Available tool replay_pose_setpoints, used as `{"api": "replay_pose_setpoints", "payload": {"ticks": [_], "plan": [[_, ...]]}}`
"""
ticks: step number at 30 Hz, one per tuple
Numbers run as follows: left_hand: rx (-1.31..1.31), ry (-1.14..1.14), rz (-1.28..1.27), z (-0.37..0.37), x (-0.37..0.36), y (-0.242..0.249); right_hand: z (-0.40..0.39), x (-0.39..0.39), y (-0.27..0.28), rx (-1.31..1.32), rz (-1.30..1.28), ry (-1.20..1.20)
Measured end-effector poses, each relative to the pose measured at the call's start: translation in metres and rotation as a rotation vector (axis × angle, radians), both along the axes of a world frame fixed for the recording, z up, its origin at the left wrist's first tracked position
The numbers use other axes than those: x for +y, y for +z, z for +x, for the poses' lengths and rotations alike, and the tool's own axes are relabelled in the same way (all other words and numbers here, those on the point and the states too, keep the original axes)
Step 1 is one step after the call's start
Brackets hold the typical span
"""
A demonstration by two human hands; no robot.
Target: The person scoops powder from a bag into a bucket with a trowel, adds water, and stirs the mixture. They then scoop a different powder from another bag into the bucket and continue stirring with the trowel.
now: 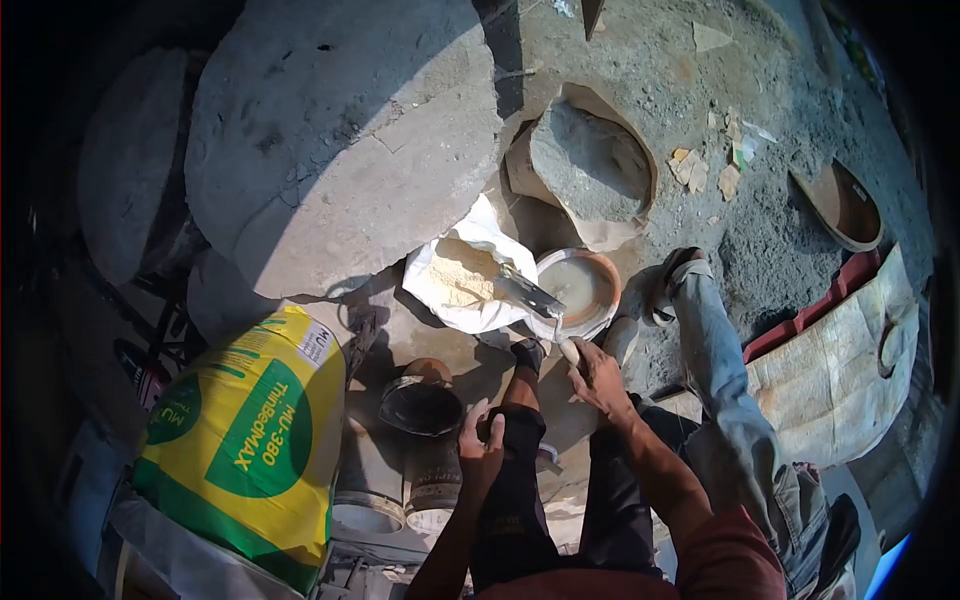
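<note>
My right hand [597, 380] is closed around the light handle of a trowel [530, 293]. The metal blade reaches across to the edge of an open white sack [490, 318] with pale cream powder [460, 275] inside. Just right of the sack stands a round tub [611, 275] of cloudy liquid, partly under the trowel's neck. Near my knee, my left hand [481, 445] is raised with its fingers half curled and apart, and I see nothing held in it.
A paper bag of grey powder [590, 160] stands behind the tub. A yellow and green MU-380 bag [250, 440] lies left, with a black bowl [420, 406] and buckets [370, 511] nearby. Another person's leg [710, 330] is at right. A concrete slab [350, 150] fills the upper left.
</note>
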State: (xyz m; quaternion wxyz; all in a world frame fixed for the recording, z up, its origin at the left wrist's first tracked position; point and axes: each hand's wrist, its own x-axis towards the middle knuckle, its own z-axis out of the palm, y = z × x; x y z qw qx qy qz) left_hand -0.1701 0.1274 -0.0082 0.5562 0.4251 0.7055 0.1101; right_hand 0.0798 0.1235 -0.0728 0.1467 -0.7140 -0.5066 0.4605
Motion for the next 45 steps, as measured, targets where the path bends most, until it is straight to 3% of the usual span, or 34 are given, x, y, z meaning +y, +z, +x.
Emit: {"api": "replay_pose_setpoints", "payload": {"ticks": [3,4,8,11,12,15,19,28,33,37,39,40,43,45], "plan": [[-0.028,-0.144,-0.077,0.004,-0.023,0.015,0.005,-0.004,0.007,-0.03,-0.02,-0.085],[0.012,-0.297,0.128,0.004,-0.025,0.016,0.004,0.0,0.009,-0.009,-0.058,-0.157],[0.048,-0.366,0.084,0.008,-0.009,0.009,0.0,0.004,-0.014,-0.15,0.035,-0.352],[0.258,-0.543,0.072,0.011,0.006,0.011,0.001,0.003,-0.039,-0.171,0.189,-0.479],[0.264,-0.554,0.076,0.008,0.003,0.002,0.002,0.02,-0.024,-0.242,0.239,-0.472],[0.26,-0.574,0.081,0.002,0.012,0.0,0.011,0.04,-0.022,-0.432,0.104,-0.477],[0.263,-0.552,0.092,-0.006,0.01,-0.009,0.052,0.076,-0.042,-0.643,0.008,-0.368],[0.292,-0.435,0.092,-0.009,0.032,-0.017,0.158,0.188,-0.085,-0.841,-0.019,0.015],[0.351,-0.326,0.086,0.004,0.031,-0.012,0.164,0.168,-0.122,-0.776,-0.037,0.022],[0.314,-0.144,-0.004,0.032,0.015,-0.005,0.171,0.172,-0.111,-0.694,-0.057,-0.039],[0.233,-0.102,-0.003,0.056,0.009,0.004,0.194,0.164,-0.132,-0.54,0.066,-0.101],[0.27,-0.187,0.043,0.067,0.003,0.006,0.198,0.161,-0.139,-0.54,0.061,-0.086],[0.263,-0.141,0.15,0.092,-0.011,0.012,0.197,0.157,-0.165,-0.532,-0.015,-0.097],[0.282,-0.105,0.168,0.106,-0.016,0.02,0.195,0.145,-0.15,-0.436,-0.03,-0.1]]}}
